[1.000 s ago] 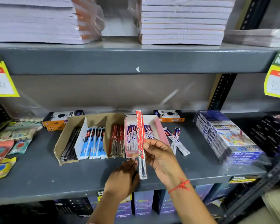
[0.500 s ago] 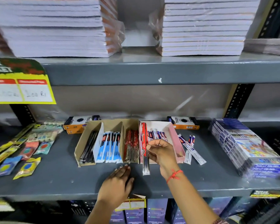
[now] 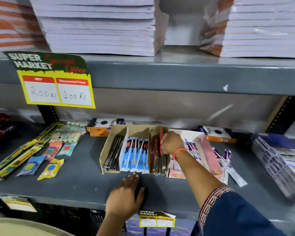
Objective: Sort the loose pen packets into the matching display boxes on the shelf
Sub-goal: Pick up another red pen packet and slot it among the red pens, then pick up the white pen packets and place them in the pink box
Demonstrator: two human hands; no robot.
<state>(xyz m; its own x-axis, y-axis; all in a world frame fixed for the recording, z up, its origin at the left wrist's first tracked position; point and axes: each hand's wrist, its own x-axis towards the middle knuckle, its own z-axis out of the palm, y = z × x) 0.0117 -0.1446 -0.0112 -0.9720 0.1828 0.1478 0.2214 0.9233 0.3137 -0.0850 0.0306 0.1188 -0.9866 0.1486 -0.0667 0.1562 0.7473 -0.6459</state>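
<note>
A brown cardboard display box on the grey shelf holds black pen packets at the left, blue ones in the middle and red ones at the right. My right hand is over the red compartment, shut on a red pen packet that stands tilted into it. A pink-and-white display box with blue-and-red packets lies just right of my arm. Loose packets lie on the shelf beside it. My left hand rests flat, fingers apart, on the shelf before the brown box.
Eraser and pencil packs are spread at the left. Orange-and-black boxes stand behind the display boxes. A stack of wrapped colour sets fills the right. Notebook stacks sit on the upper shelf, with a yellow price tag hanging below.
My right hand carried the red packet left and up, from the pink box's front to the red compartment of the brown box. The camera view shifted left.
</note>
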